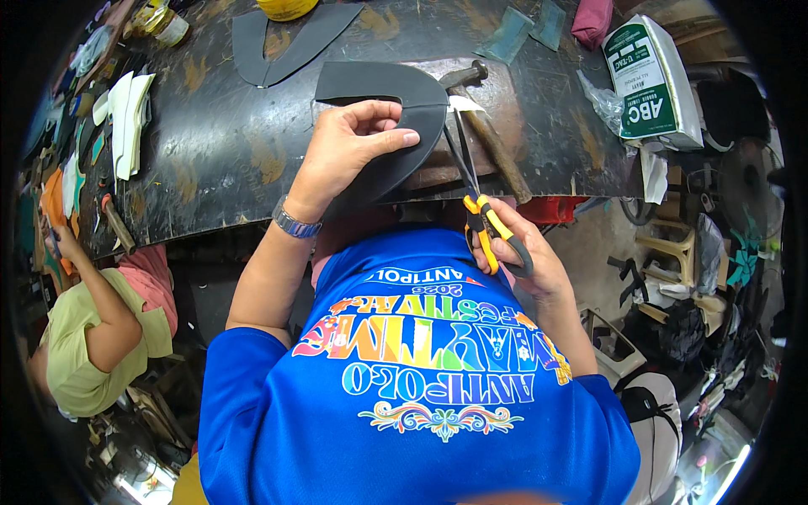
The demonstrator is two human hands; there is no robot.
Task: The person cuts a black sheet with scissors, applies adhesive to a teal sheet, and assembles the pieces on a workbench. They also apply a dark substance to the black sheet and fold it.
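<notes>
A curved, dark grey piece of flat sheet material [396,126], shaped like a broad crescent, lies on the worn black worktop [219,151] just above the middle of the view. The left hand [349,147] presses down on it from seven o'clock, fingers curled over its inner edge and the thumb laid flat along the surface. At four o'clock from the piece, the right hand [522,252] grips a pair of scissors with yellow and black handles [488,227], fingers closed through the loops; the blades run up toward twelve o'clock and meet the piece's right edge, where a small white scrap [465,104] sits. Whether the blades are parted or closed there I cannot tell.

Just beside the blades, toward two o'clock, a hammer with a brown wooden handle [497,143] lies on the worktop, its metal head touching or nearly touching the piece's upper right end. At eleven o'clock from the piece lies a second dark grey cut-out, V-shaped [278,46]. Far out at nine o'clock a stack of pale cut pieces [130,118] stands on the worktop's left part. At two o'clock, near the worktop's right edge, rests a green and white box [652,80]. At eight o'clock, low on the left, another person in a light green shirt [80,353] sits.
</notes>
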